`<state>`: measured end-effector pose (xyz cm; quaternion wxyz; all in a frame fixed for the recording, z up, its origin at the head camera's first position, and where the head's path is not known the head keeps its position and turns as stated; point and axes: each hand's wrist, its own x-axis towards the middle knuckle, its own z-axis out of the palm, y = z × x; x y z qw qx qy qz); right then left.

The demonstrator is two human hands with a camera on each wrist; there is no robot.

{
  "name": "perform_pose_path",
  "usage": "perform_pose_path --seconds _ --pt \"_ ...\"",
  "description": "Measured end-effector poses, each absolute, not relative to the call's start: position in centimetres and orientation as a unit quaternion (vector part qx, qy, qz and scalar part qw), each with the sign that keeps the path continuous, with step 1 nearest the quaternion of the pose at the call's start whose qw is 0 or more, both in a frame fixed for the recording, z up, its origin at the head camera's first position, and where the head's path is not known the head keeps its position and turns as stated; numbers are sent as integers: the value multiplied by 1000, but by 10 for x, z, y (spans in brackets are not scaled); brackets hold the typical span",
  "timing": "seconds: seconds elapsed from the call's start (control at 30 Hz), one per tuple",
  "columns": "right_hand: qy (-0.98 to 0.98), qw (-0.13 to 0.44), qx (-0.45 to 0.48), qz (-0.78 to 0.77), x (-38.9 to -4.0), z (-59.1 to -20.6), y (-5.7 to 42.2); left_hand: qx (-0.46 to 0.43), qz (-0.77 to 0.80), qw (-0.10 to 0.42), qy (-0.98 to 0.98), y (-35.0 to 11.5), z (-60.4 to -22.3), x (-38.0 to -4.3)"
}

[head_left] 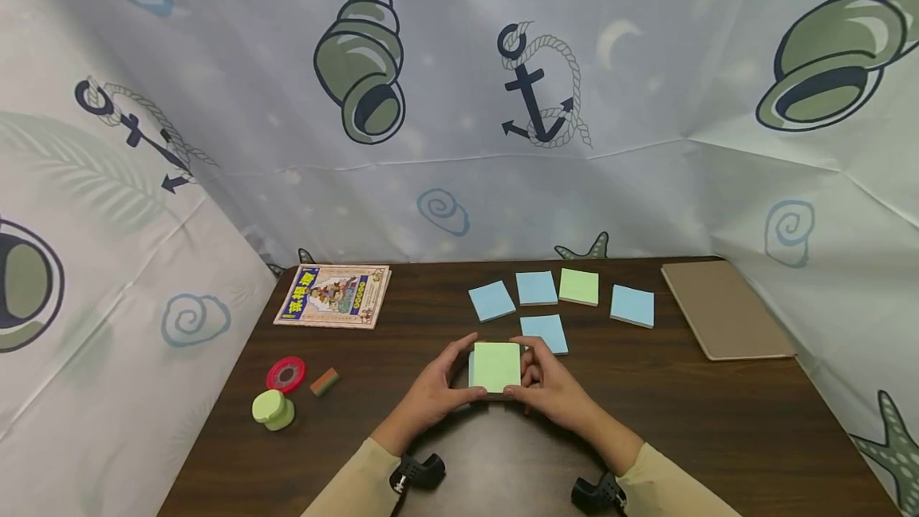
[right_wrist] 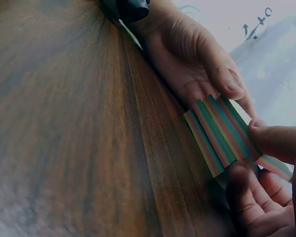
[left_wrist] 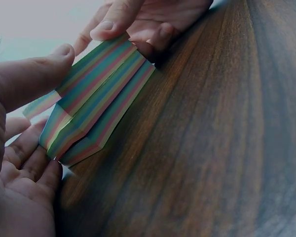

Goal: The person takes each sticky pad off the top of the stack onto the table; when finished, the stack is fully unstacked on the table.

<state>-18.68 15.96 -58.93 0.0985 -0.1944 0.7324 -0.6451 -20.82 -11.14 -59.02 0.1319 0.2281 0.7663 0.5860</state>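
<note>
Both hands hold a stack of square sticky note pads [head_left: 497, 367] low over the table's middle. A light green sheet tops the stack, with a thin strip of blue showing at its left edge. My left hand [head_left: 439, 386] grips the left side, thumb at the near corner. On the opposite side my right hand [head_left: 558, 391] grips it likewise. In the left wrist view, the stack's striped sides [left_wrist: 96, 98] show several layers that are not flush. The right wrist view shows the same striped edges [right_wrist: 222, 133] between the fingers. A blue pad [head_left: 546, 332] lies just behind the right hand.
Farther back lie blue pads [head_left: 491, 301] and a green pad [head_left: 578, 286]. A brown board or notebook [head_left: 725, 309] is at right, a comic-style booklet [head_left: 333, 296] at back left. A red ring [head_left: 285, 374], a small striped block [head_left: 325, 382] and a light green round object [head_left: 273, 410] sit at left.
</note>
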Motion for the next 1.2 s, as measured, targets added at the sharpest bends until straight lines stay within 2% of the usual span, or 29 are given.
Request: perform_pose_path --seconds 0.47,0.67,0.93,1.03,1.2 --pt "691 44 -210 -691 -191 -586 160 231 595 122 760 -115 -588 -208" --pt "708 -2 -224 -670 -191 -586 163 235 595 124 758 -117 -589 -209" --pt "704 -43 -180 -686 -183 -589 180 249 593 137 753 -114 -589 -208" --pt "700 -78 -160 -691 -182 -591 188 253 594 143 750 -112 -589 -207" --pt "714 -180 -121 -666 -193 -590 199 248 598 135 750 -113 -591 -207"
